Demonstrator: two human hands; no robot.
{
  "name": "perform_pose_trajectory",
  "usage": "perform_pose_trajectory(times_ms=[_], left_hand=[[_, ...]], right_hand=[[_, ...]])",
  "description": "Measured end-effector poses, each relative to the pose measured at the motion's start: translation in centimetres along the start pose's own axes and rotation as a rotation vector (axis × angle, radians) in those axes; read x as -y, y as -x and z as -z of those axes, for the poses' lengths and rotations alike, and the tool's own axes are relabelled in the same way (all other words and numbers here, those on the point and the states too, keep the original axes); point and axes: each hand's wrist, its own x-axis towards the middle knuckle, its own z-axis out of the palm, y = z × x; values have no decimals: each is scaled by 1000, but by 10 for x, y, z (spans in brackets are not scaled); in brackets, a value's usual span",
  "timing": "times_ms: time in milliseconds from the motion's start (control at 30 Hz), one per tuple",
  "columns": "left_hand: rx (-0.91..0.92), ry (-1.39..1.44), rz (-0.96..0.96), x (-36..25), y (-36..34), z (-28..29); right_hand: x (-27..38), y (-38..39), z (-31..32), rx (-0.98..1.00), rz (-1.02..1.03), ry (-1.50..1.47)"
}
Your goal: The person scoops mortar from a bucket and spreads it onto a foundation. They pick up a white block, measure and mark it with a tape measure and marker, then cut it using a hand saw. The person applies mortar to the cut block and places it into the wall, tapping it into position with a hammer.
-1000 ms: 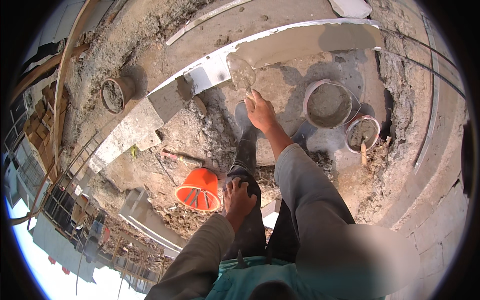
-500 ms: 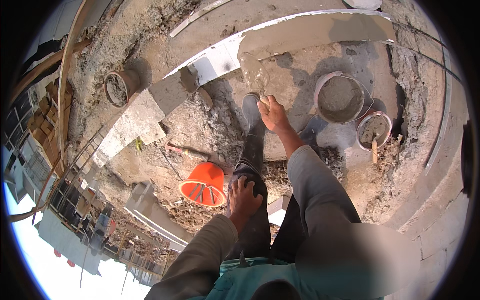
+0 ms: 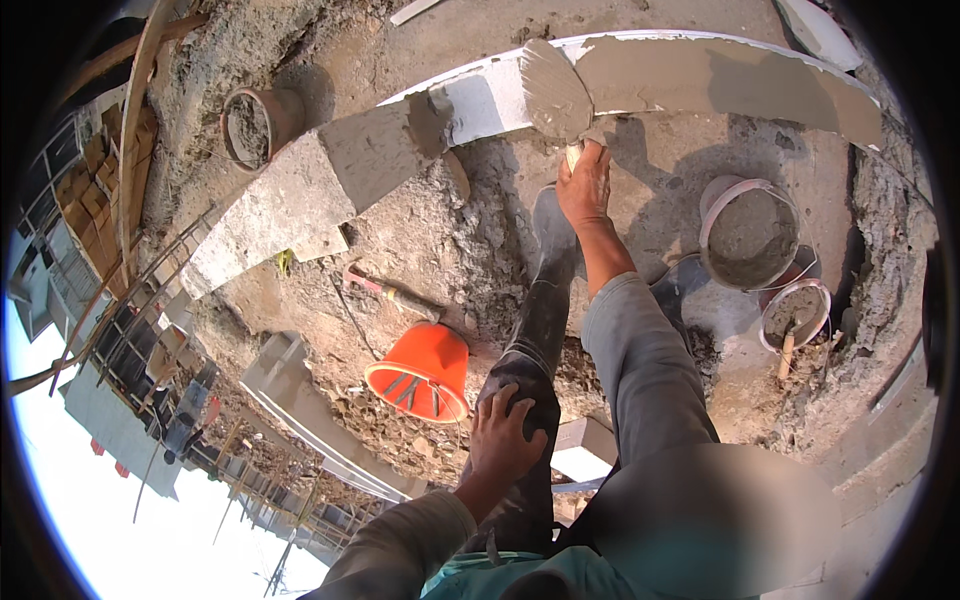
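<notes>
My right hand [image 3: 588, 190] is closed round the wooden handle of a trowel [image 3: 556, 95]. The trowel's broad blade is coated with grey mortar and lies over a long white block strip [image 3: 487, 103], at the edge of the smooth mortar layer [image 3: 660, 75] that covers the strip's right part. Whether the blade presses on the strip, I cannot tell. My left hand [image 3: 503, 435] rests with fingers spread on my bent left knee and holds nothing. A dark rubber boot [image 3: 552, 235] stands below the trowel.
A mortar bucket [image 3: 708, 222] and a smaller bucket [image 3: 767, 322] with a wooden-handled tool [image 3: 786, 355] stand at right. An orange bucket [image 3: 430, 350] lies tilted near a hammer [image 3: 395, 294] at left. Farther left are a brown bucket [image 3: 284, 115] and stacked bricks [image 3: 90, 205].
My right hand has moved forward, bringing the trowel from above the ground onto the white strip. The view has shifted left. My left hand stays on the knee.
</notes>
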Motion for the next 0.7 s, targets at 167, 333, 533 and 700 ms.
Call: perform_pose_trajectory(times_ms=[167,333,533,700], left_hand=[[15,-51,44,2,8,-4],[33,-52,51,0,12,-6],[39,-89,-3,-10,1,-4],[17,-97,-27,-14,-3,2]], right_hand=[[-28,118,26,398,-101,164],[26,145,121,606,-183,-194],[34,6,149,501,-166,-178],[-8,-49,219,150,-502,-271]])
